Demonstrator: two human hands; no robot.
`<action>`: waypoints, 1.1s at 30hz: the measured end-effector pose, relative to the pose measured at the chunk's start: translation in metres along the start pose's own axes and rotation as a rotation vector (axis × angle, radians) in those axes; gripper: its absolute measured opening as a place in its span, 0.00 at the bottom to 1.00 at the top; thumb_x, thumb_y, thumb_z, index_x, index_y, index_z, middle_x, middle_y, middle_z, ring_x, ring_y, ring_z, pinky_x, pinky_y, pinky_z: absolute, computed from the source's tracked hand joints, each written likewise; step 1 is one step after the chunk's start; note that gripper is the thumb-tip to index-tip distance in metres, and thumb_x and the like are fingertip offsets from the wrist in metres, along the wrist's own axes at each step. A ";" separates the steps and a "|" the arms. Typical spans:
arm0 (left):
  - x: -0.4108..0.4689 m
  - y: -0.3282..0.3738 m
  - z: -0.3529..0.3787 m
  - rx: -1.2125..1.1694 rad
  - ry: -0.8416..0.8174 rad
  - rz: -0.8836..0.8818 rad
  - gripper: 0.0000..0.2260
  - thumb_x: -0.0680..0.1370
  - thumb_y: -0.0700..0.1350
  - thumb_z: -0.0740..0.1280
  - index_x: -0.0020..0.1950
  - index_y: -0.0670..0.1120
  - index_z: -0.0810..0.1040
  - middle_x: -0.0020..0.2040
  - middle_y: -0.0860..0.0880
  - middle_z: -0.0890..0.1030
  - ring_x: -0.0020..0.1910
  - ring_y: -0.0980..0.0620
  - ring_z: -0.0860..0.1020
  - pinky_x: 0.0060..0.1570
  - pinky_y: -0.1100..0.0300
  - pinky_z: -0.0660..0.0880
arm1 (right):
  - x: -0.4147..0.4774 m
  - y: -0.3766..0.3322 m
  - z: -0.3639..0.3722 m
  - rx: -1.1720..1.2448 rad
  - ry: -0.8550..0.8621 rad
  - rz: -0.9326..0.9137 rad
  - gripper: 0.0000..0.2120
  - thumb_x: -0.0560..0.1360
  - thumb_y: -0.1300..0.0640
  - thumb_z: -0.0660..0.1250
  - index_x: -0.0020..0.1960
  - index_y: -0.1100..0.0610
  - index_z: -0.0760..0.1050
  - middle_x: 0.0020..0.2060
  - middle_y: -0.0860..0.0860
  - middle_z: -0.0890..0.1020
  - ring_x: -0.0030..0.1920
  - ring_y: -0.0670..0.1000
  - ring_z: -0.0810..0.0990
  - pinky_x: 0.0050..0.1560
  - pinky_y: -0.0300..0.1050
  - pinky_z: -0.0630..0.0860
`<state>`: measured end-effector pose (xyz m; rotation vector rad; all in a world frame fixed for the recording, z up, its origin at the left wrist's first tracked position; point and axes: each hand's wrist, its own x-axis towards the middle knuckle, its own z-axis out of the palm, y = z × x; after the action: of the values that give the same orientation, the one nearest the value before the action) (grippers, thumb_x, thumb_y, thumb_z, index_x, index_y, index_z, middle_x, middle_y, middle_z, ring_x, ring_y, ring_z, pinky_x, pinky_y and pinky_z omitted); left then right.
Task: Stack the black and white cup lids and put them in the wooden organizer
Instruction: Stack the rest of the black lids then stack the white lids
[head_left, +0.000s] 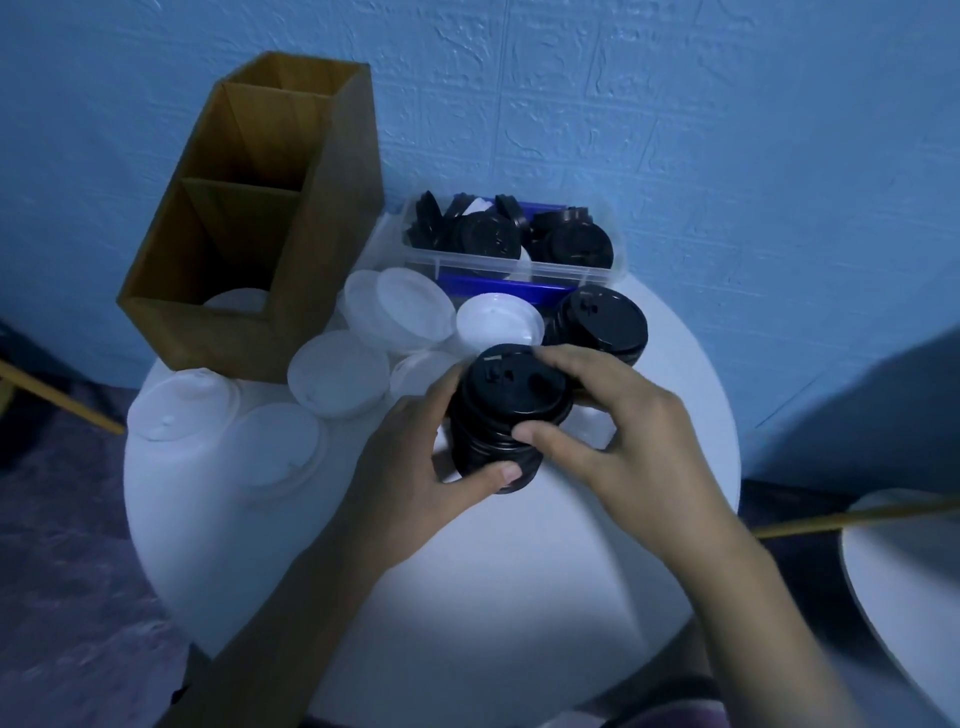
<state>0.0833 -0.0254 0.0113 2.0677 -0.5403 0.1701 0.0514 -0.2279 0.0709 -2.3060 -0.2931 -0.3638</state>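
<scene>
A stack of black cup lids (506, 410) stands in the middle of the round white table (467, 571). My left hand (410, 462) grips the stack's lower part from the left, thumb across its front. My right hand (597, 415) holds the top lids from the right, fingers over the far rim and thumb on the near side. A second black lid stack (602, 322) sits behind it. Several white lids (337, 374) lie loose to the left. The wooden organizer (249, 218) stands at the back left, with a white lid (236, 301) in its front compartment.
A clear plastic bin (519, 254) full of loose black lids sits at the back against the blue wall, with a blue piece under it. A second white table edge (893, 587) shows at the right. A wooden rail (57, 397) crosses at the left.
</scene>
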 end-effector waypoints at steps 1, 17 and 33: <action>-0.001 0.001 0.000 -0.003 -0.010 0.003 0.35 0.69 0.58 0.76 0.72 0.66 0.64 0.59 0.77 0.73 0.60 0.71 0.73 0.49 0.77 0.72 | -0.004 0.001 0.003 0.006 0.004 0.008 0.26 0.73 0.45 0.74 0.69 0.48 0.75 0.65 0.38 0.78 0.66 0.41 0.76 0.65 0.48 0.75; -0.005 0.004 0.000 -0.013 -0.040 -0.056 0.28 0.71 0.66 0.66 0.70 0.65 0.69 0.55 0.75 0.74 0.55 0.70 0.73 0.49 0.79 0.67 | 0.016 -0.004 -0.009 -0.031 -0.316 0.092 0.29 0.72 0.42 0.76 0.71 0.42 0.74 0.65 0.36 0.77 0.66 0.41 0.71 0.69 0.49 0.70; 0.000 -0.003 -0.002 -0.060 -0.071 -0.112 0.27 0.68 0.58 0.76 0.65 0.63 0.74 0.50 0.63 0.79 0.51 0.67 0.75 0.47 0.76 0.69 | 0.035 -0.006 -0.016 -0.098 -0.482 0.021 0.30 0.71 0.45 0.77 0.71 0.43 0.75 0.67 0.33 0.76 0.68 0.40 0.72 0.72 0.47 0.69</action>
<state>0.0846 -0.0219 0.0101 2.0455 -0.4657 0.0146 0.0799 -0.2324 0.0976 -2.4692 -0.4955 0.2009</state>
